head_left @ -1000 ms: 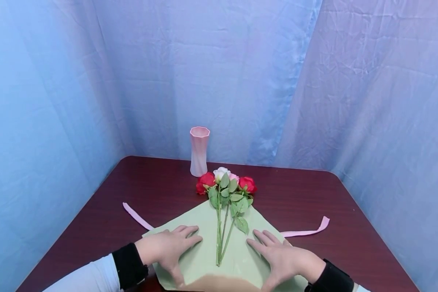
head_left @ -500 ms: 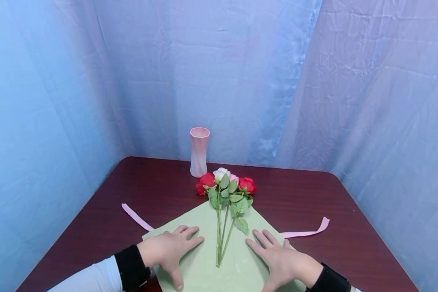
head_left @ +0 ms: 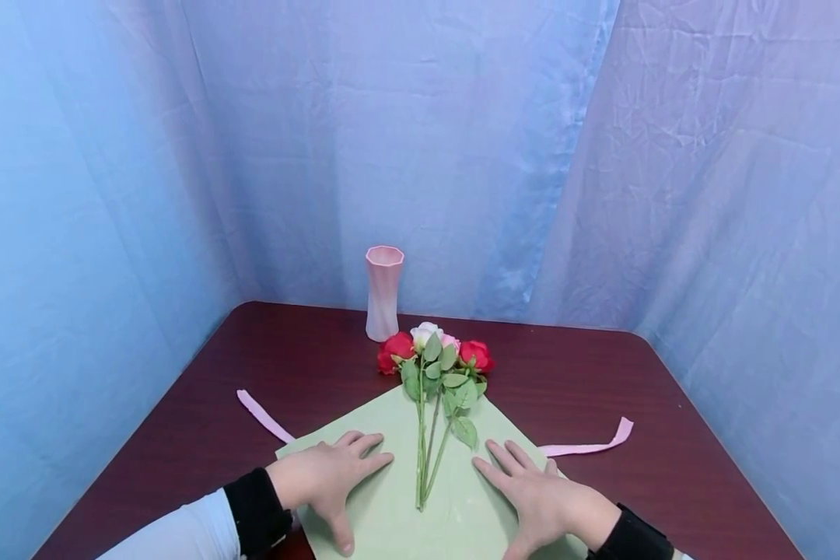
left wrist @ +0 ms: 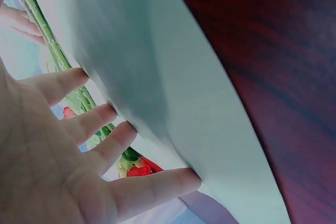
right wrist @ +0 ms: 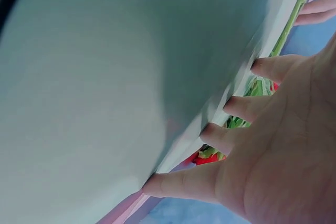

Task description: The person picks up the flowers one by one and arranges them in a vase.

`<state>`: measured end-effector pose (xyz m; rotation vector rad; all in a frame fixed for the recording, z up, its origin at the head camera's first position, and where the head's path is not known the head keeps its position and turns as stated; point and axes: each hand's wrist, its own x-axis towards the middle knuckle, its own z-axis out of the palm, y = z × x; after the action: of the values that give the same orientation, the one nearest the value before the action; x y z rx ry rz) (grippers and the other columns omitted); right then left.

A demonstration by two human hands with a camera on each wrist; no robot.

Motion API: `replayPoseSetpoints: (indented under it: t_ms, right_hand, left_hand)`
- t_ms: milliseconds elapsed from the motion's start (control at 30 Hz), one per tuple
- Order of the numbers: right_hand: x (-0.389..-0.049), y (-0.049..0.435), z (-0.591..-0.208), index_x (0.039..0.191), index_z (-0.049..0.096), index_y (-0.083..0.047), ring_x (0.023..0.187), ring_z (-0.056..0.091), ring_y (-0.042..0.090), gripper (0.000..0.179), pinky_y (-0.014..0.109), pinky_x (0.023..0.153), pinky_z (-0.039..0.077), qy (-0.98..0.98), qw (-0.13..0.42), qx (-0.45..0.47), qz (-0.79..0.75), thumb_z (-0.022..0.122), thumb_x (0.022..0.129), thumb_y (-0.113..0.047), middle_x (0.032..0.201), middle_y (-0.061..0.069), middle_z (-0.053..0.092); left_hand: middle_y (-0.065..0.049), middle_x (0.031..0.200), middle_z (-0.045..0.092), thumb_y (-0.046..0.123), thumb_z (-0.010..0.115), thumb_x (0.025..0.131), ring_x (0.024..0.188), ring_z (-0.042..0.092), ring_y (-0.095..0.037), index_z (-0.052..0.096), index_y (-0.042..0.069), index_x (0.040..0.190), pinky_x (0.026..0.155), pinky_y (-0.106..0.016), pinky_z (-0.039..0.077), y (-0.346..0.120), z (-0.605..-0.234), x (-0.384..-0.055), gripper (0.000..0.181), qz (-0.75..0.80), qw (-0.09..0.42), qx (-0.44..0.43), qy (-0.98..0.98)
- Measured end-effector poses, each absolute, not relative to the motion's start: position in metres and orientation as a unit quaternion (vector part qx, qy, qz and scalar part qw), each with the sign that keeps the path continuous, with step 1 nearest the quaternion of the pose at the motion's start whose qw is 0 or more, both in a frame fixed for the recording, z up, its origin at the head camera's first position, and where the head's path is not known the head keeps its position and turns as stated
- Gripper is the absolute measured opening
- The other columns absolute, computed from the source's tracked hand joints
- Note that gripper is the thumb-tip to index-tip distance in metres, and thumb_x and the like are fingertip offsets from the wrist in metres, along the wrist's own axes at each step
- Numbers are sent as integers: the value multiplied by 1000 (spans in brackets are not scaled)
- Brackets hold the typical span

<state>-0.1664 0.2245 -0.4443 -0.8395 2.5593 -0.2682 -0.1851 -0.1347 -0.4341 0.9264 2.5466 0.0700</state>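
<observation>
A sheet of pale green wrapping paper (head_left: 392, 537) lies on the table with one corner pointing away from me. On it rest several long-stemmed roses (head_left: 421, 435), their red, white and pink heads past the far corner. My left hand (head_left: 339, 478) has its fingers spread, fingertips on the paper left of the stems. To the right of the stems my right hand (head_left: 532, 494) does the same. Both wrist views show the fingertips (left wrist: 191, 179) of the left hand and fingertips (right wrist: 152, 184) of the right at the paper's surface, palms raised over it.
A pink and white vase (head_left: 383, 295) stands upright behind the flowers. From under the paper a pink ribbon (head_left: 264, 416) sticks out on the left and right. The dark wooden table (head_left: 644, 513) has blue curtains (head_left: 420, 155) hanging around it.
The paper's near part, with a tan curled edge a second ago, now shows green and flat between the hands. Both hands stay nearly in place; the roses have not moved.
</observation>
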Motion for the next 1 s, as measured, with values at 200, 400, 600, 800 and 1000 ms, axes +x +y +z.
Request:
replayPoseSetpoints:
  t_ms: [200,400,600,800,1000]
  right_hand:
    - [-166,223,-452,163,23,-22,152,7,43,132,88,94,19,927,211,-295,-101,84,59,-76,169,12,9]
    - [-168,220,-458,163,25,-20,152,8,43,135,87,95,19,933,209,-280,-90,87,56,-73,169,13,11]
    - [-172,214,-458,162,27,-20,153,8,41,135,86,97,21,938,223,-251,-82,92,54,-67,169,13,12]
    - [-174,211,-457,161,28,-20,153,9,40,135,82,100,25,943,226,-234,-72,95,52,-63,168,12,15]
    - [-174,210,-458,162,27,-19,153,9,41,136,78,104,26,941,229,-236,-81,96,51,-61,168,12,14]
  left_hand:
    - [-2,163,27,64,95,51,145,29,-24,38,30,156,91,-49,52,-133,-441,-183,125,8,181,334,925]
    - [-2,162,28,63,96,49,144,31,-23,40,29,156,91,-40,53,-133,-451,-187,126,12,170,335,927]
    - [-3,162,29,66,95,48,144,31,-24,40,28,156,92,-36,52,-133,-458,-192,127,9,156,343,926]
    - [-3,162,29,64,96,50,144,31,-24,40,28,156,93,-36,52,-132,-460,-194,126,14,159,339,927]
    - [-3,163,29,64,95,50,145,30,-24,38,28,157,96,-36,51,-132,-464,-194,126,11,159,336,928]
